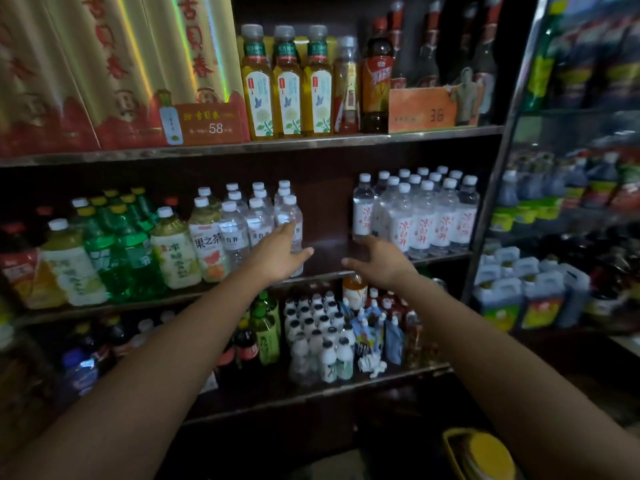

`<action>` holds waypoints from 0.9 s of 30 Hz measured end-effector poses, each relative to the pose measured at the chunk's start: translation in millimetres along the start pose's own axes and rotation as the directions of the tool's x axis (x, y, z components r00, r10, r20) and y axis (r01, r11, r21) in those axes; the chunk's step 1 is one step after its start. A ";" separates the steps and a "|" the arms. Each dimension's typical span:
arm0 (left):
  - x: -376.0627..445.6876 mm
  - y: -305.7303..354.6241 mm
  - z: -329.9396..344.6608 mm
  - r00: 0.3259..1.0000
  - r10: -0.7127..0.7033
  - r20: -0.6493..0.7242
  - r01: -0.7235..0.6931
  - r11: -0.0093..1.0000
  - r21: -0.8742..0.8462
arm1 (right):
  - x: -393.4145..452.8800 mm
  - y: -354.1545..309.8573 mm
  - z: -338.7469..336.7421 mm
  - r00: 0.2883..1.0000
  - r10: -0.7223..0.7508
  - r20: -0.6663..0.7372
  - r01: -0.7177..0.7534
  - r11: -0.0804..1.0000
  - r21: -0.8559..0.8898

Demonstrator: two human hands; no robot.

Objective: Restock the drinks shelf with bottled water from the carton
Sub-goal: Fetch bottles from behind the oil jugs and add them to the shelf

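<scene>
Two groups of clear water bottles with white caps stand on the middle shelf: a left group and a larger right group with red lettering. A bare gap lies between them. My left hand reaches to the rightmost bottle of the left group, fingers straight against its side. My right hand hovers open just below and in front of the leftmost bottle of the right group. No carton is in view.
Green and yellow tea bottles fill the shelf's left part. The top shelf holds gold boxes and tea bottles. Small white bottles crowd the lower shelf. A second rack stands at right, a yellow container low down.
</scene>
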State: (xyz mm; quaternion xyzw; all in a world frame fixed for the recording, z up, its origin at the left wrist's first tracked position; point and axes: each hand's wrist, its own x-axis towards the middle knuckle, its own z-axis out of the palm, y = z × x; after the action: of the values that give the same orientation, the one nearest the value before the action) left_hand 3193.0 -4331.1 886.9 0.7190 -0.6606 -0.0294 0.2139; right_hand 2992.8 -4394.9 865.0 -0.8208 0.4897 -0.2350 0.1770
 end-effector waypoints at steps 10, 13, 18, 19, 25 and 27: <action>-106.9 77.6 64.0 0.982 0.102 0.159 -0.073 0.981 -0.179 | -168.3 27.8 -43.9 0.970 0.210 -0.121 -0.221 0.971 -0.087; -129.2 110.9 87.5 0.968 0.178 0.176 -0.144 0.971 -0.189 | -209.3 56.9 -51.7 0.955 0.266 -0.130 -0.279 0.956 -0.097; -167.6 164.9 146.3 0.944 0.243 0.223 -0.190 0.954 -0.233 | -278.0 121.7 -57.1 0.924 0.358 -0.136 -0.373 0.922 -0.105; -176.9 175.2 162.5 0.946 0.241 0.219 -0.186 0.952 -0.243 | -293.5 136.6 -52.9 0.920 0.367 -0.138 -0.382 0.918 -0.105; -239.9 213.3 288.4 0.958 0.270 0.100 -0.206 0.884 -0.419 | -396.4 249.9 16.1 0.871 0.485 -0.076 -0.490 0.867 -0.091; -261.0 216.6 342.1 0.950 0.295 0.099 -0.224 0.869 -0.441 | -427.5 291.5 48.0 0.836 0.548 -0.024 -0.548 0.832 -0.085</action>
State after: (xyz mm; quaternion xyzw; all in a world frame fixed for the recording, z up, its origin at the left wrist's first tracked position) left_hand 2846.1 -4179.5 588.9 0.5546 -0.7443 -0.2021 0.3124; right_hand 2634.3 -4146.3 582.8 -0.6535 0.7139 -0.1518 0.2007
